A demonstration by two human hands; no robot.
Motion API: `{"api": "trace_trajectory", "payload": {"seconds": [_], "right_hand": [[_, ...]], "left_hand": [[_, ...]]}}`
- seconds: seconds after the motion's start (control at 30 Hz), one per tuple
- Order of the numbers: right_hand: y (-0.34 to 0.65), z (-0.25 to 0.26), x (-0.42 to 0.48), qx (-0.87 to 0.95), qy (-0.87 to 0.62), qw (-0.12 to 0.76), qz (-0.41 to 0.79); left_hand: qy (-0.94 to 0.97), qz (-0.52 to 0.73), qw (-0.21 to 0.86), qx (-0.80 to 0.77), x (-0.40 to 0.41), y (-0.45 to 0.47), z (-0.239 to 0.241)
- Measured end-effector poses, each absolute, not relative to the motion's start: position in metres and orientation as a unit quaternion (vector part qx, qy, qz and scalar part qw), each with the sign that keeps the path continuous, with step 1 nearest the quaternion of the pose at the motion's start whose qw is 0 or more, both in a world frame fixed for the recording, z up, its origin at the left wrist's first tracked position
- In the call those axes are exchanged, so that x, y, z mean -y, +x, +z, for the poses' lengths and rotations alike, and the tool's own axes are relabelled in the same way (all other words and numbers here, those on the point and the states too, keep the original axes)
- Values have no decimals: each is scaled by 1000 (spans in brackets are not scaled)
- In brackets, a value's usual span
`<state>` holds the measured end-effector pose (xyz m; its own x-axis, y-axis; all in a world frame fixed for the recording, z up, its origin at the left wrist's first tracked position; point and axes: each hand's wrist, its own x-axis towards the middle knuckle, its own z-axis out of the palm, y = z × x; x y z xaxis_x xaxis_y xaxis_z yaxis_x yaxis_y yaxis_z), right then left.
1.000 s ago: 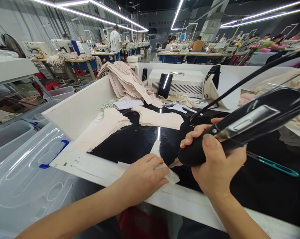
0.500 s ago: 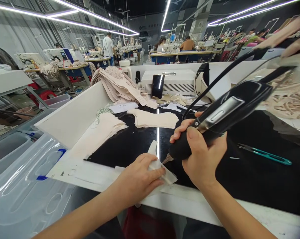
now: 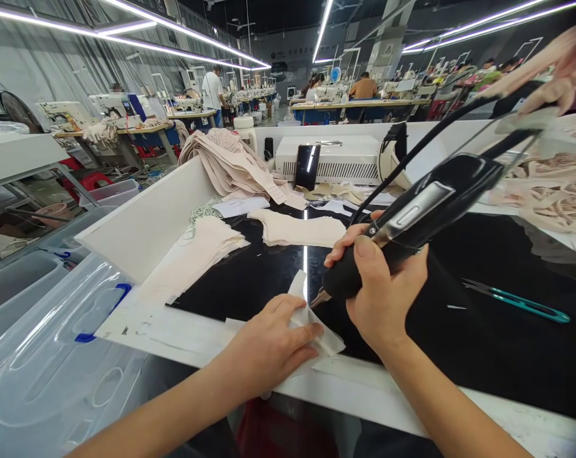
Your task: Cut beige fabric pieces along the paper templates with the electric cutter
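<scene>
The white front edge of the desk [image 3: 373, 397] runs just below the left fingers [image 3: 310, 332] and drops away toward the wearer, so there is little room on the near side of them. Well to the left of those fingers, a white side panel [image 3: 139, 222] closes off the desk, with a stack of pale cut pieces [image 3: 202, 251] beside it. Beyond the fingers lies a second stack of pale pieces [image 3: 307, 229], just past the far end of the work. To the right of the right fingers [image 3: 370, 256] the black top [image 3: 440, 356] spreads widest, with teal snips [image 3: 526, 303] and a small white scrap [image 3: 456, 307] on it. A black cable [image 3: 426, 137] arcs above and past the right fingers, and another person's hand [image 3: 565, 73] shows blurred at the upper right, beyond the tool's rear end.

The right fingers are wrapped around the black handheld tool [image 3: 419, 200], thumb on top, its metal tip pointing down and left. The left fingers are bent and slightly apart, resting on a white cloth piece [image 3: 331, 345]; whether they also pinch it cannot be told.

That cloth piece lies directly under the left fingers: one narrow end sticks out beyond them, the other corner comes out to their right, close to the front edge. The tool's tip is right at the cloth's edge, between the two hands' fingers; contact there is too fine to tell.
</scene>
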<state>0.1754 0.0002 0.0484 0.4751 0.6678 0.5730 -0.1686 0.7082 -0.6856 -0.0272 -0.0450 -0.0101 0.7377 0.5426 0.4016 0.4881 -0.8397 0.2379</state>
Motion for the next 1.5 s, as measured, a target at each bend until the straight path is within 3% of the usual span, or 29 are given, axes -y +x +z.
{"api": "trace_trajectory", "payload": {"seconds": [0.47,0.77,1.07,1.5], "right_hand": [[186,48,19,452,-277,798,288],[186,45,21,447,-280,801,285],[185,46,22,447,-286,799,283],[184,50,22,443,-310,798,267]], "left_hand": [[930,227,-1,-288,81,-13,11],[953,197,111,-200,-4,-34,12],[954,188,129,-195,-10,-49,8],[981,115,10,-155,0,-53,17]]}}
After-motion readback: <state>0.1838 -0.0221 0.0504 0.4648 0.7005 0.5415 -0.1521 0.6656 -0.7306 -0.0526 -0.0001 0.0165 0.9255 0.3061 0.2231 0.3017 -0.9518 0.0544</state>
